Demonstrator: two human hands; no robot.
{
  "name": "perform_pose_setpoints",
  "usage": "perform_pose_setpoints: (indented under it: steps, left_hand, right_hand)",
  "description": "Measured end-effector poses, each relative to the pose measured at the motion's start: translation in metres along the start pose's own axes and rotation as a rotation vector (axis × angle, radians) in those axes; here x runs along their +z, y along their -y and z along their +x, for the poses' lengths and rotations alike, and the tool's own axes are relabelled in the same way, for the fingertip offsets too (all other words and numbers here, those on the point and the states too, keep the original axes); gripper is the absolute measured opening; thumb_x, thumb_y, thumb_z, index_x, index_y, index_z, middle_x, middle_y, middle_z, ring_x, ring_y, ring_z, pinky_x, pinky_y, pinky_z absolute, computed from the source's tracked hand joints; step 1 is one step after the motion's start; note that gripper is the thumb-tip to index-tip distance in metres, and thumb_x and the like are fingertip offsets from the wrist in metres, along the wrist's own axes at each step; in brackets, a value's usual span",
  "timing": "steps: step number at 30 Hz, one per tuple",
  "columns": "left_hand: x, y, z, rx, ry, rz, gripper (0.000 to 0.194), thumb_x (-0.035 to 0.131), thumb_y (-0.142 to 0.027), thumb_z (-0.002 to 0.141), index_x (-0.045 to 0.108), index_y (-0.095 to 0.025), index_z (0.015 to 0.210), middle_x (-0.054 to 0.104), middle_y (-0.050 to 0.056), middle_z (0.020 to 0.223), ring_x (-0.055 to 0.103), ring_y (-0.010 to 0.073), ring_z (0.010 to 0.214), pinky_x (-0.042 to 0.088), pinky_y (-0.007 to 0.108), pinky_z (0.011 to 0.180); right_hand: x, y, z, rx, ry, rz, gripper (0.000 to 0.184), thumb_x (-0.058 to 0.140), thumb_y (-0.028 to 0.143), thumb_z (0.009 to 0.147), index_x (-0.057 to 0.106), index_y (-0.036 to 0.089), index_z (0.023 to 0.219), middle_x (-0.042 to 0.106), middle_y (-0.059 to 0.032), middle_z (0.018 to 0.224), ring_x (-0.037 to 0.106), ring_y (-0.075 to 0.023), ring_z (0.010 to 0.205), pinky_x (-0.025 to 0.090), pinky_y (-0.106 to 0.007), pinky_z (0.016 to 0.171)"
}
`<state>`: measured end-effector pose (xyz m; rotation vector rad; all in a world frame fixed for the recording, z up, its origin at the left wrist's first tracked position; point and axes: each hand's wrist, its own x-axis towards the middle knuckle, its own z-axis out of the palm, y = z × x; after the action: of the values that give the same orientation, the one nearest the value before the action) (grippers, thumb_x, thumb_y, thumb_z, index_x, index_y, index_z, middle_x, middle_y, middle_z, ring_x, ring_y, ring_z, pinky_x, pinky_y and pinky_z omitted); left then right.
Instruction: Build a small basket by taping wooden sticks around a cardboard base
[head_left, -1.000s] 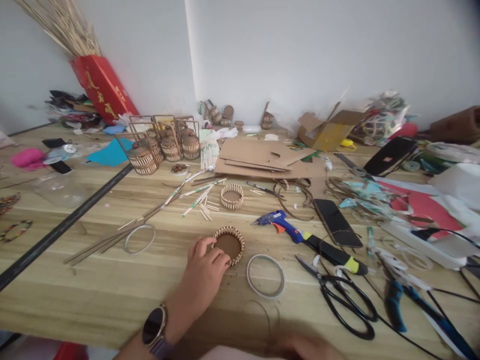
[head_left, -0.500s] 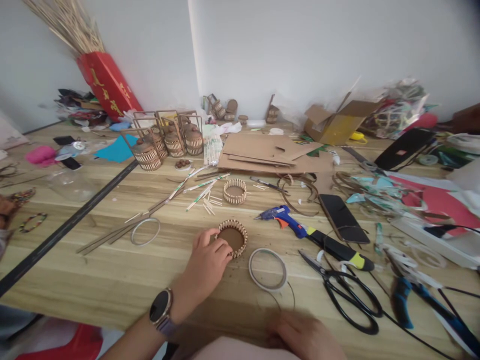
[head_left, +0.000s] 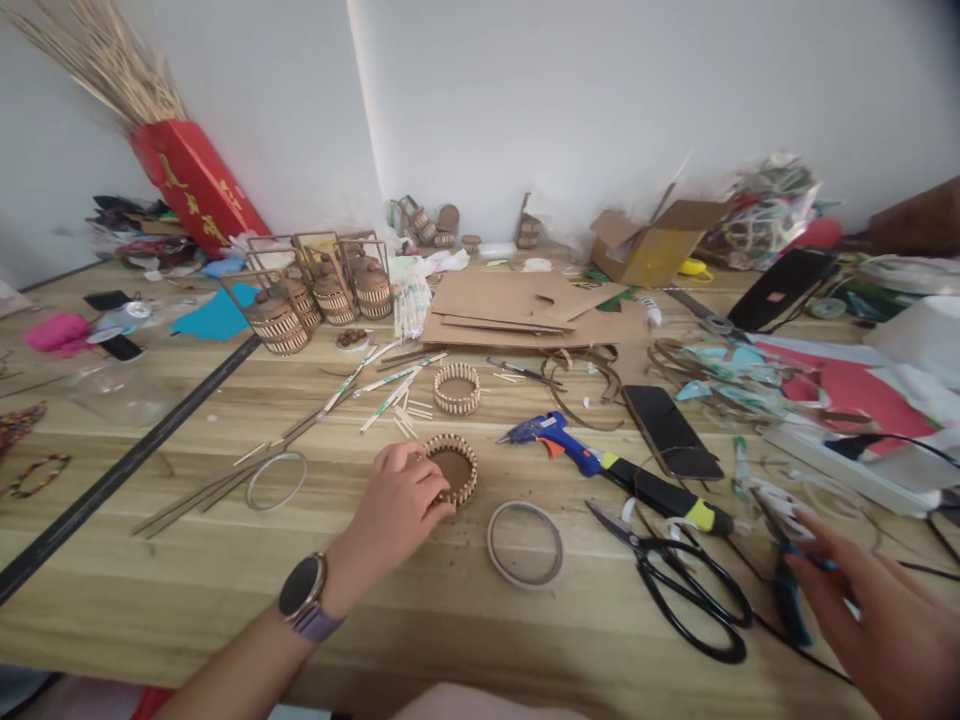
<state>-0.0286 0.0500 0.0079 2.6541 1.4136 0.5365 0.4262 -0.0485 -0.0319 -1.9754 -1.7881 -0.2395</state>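
My left hand (head_left: pixel 394 512), with a watch on the wrist, grips the near side of a small round cardboard basket ringed with sticks (head_left: pixel 452 467) that stands on the wooden table (head_left: pixel 225 580). My right hand (head_left: pixel 885 620) reaches out at the lower right with fingers spread, over blue-handled pliers (head_left: pixel 787 590); it holds nothing that I can see. A thin tape ring (head_left: pixel 525 543) lies just right of the basket. Black scissors (head_left: pixel 679 580) lie between the ring and my right hand.
A blue glue gun (head_left: pixel 559 440), a black and yellow knife (head_left: pixel 660 497) and a phone (head_left: pixel 667 432) lie to the right. Another stick ring (head_left: pixel 457 388), cardboard sheets (head_left: pixel 525 310), small finished baskets (head_left: pixel 315 295) and a red box (head_left: pixel 195 185) stand further back.
My right hand has come up from the near edge and moved far right, towards the pliers. My left hand stays on the small basket.
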Motion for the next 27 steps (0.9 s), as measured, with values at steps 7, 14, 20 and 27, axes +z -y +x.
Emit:
perform_pose_setpoints:
  steps: [7,14,20,27]
  left_hand:
    - [-0.021,0.013,0.039,0.042,-0.072,0.044,0.022,0.063,-0.040,0.091,0.070,-0.022,0.100,0.073,0.005,0.102,0.054,0.0282,0.106,0.040,0.047,0.095]
    - [-0.004,0.034,0.125,-0.013,0.144,0.220,0.022,0.070,-0.032,0.078,0.070,-0.017,0.094,0.070,0.013,0.101,0.052,0.0350,0.107,0.041,0.046,0.090]
    - [0.019,0.039,0.145,0.005,0.240,0.244,0.010,0.067,-0.022,0.072,0.068,-0.017,0.080,0.072,0.012,0.091,0.052,0.0347,0.104,0.038,0.048,0.092]
    - [0.028,0.039,0.140,-0.001,0.236,0.259,0.013,0.059,-0.020,0.077,0.068,-0.016,0.085,0.072,0.014,0.096,0.049,0.0359,0.109,0.034,0.051,0.095]
  right_hand:
    - [0.004,0.055,0.021,-0.086,0.062,-0.149,0.036,0.038,0.043,0.095,0.067,0.024,0.102,0.076,-0.0160,0.085,0.072,-0.0355,0.073,0.053,-0.046,0.063]
    - [0.017,0.132,0.050,-0.271,0.100,-0.031,0.037,0.038,0.037,0.098,0.072,0.023,0.092,0.078,-0.0072,0.084,0.072,-0.0251,0.072,0.052,-0.037,0.064]
    - [0.025,0.143,0.047,-0.319,0.154,-0.012,0.037,0.040,0.038,0.099,0.072,0.022,0.090,0.076,-0.0058,0.078,0.071,-0.0229,0.068,0.051,-0.035,0.060]
    - [0.030,0.138,0.042,-0.327,0.177,0.010,0.036,0.040,0.038,0.099,0.072,0.023,0.091,0.076,-0.0048,0.079,0.071,-0.0223,0.068,0.051,-0.035,0.061]
